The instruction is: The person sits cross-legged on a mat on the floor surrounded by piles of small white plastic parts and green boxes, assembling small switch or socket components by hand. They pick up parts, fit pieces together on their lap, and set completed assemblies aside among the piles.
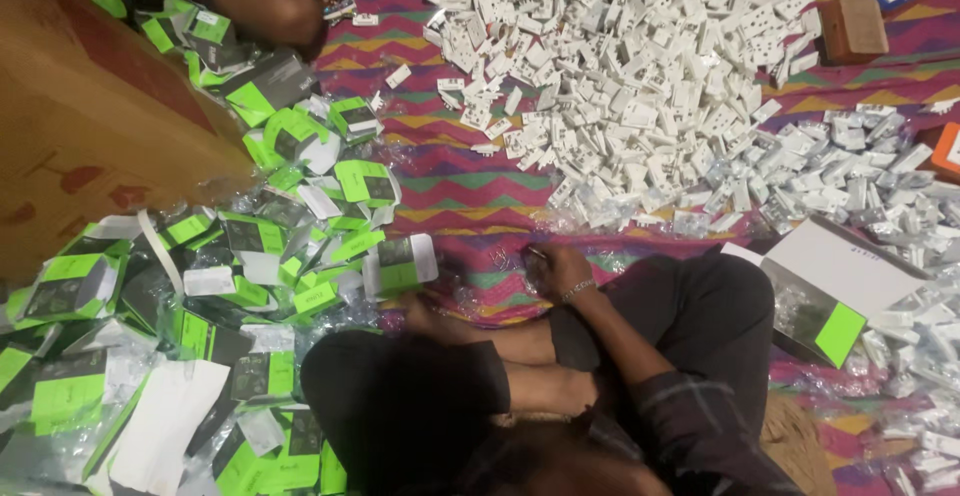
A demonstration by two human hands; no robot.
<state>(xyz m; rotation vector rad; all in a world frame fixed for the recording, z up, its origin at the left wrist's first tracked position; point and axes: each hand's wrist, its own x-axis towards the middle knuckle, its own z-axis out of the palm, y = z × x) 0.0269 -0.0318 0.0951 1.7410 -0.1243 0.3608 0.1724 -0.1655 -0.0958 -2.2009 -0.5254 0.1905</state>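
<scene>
Presently: left hand beside green packet on mat; right hand over clear wrap. Cannot tell either grip's state. Step, judged: packeting. Next move needs a part from white pile.

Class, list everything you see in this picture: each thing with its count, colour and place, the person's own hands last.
White plastic parts: one large heap, too many to count, white, top centre.
Bagged white parts: many, white in clear bags, right side.
Green-and-grey packets: many, scattered on the left.
Open carton: one, white with a green patch, right of the knees.
Brown blocks: at least one, brown, top right.
Patterned cloth: one, zigzag pink, green and yellow, under everything.
Other person: one, top left, partly seen.
Left hand: beside a packet; grip unclear.
Right hand: braceleted, on the cloth; grip unclear.
</scene>
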